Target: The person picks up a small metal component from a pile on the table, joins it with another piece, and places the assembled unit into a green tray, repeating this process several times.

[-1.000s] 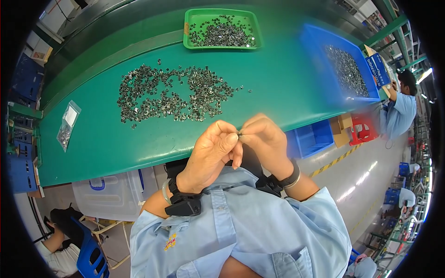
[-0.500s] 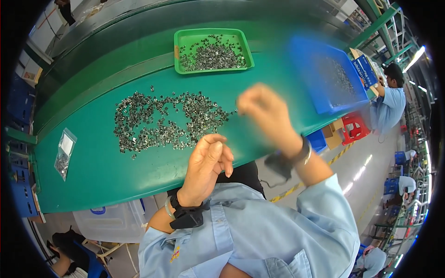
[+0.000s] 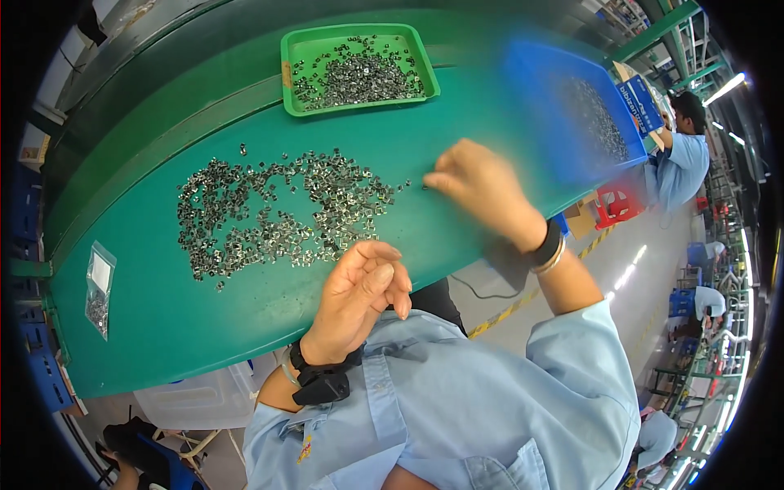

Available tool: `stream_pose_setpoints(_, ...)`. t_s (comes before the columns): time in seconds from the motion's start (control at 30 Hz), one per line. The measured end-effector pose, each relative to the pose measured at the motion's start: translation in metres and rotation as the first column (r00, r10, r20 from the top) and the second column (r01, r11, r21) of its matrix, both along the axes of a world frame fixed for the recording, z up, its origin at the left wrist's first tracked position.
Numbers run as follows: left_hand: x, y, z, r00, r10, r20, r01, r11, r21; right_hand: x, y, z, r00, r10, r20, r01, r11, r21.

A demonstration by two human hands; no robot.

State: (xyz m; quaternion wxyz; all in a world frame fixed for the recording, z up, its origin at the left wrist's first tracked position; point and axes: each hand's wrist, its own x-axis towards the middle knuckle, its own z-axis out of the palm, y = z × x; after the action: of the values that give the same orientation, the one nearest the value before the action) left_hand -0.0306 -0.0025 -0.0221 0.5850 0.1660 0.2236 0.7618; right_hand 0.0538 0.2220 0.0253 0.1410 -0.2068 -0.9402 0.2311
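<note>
A loose spread of small, dark and shiny metal parts [image 3: 339,196] lies on the green tabletop [image 3: 269,314]. My left hand [image 3: 359,286] is held at the near edge of this spread, palm turned inward, its fingers curled toward the thumb; anything inside them is hidden. To the right of the parts, my right hand [image 3: 482,184] hovers low over the table, slightly blurred, thumb and fingers closed together. A tiny dark piece shows right at its fingertips, but whether it is gripped or lies on the table I cannot tell.
A green tray [image 3: 288,90] with many of these parts stands at the back. On the right is a blue bin [image 3: 563,163], partly blurred, holding small parts. A clear plastic bag [image 3: 100,286] lies at the left. Beyond the bin, a co-worker [image 3: 686,163] stands.
My right hand has shifted a little, its fingers now drawn closer together. My left hand keeps nearly the same pose. The view has tilted slightly, so the table's contents sit further left.
</note>
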Motion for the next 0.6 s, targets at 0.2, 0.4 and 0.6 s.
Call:
stream_pose_setpoints(0.2, 0.003, 0.002, 0.003, 0.999, 0.013, -0.047, -0.013, 1.000, -0.003, 0.004, -0.015, -0.018, 0.993, 0.085, -0.082, -0.068, 0.978, 0.199)
stream_pose_setpoints(0.4, 0.007, 0.005, 0.008, 0.991, 0.080, -0.111, -0.092, 0.991, -0.102, 0.017, -0.032, -0.014, 0.956, 0.163, -0.244, -0.152, 0.986, 0.062)
stream_pose_setpoints(0.6, 0.018, 0.010, 0.024, 0.958, 0.071, -0.277, -0.136, 0.965, -0.224, 0.034, -0.066, -0.003, 0.848, 0.271, -0.455, -0.286, 0.957, 0.037)
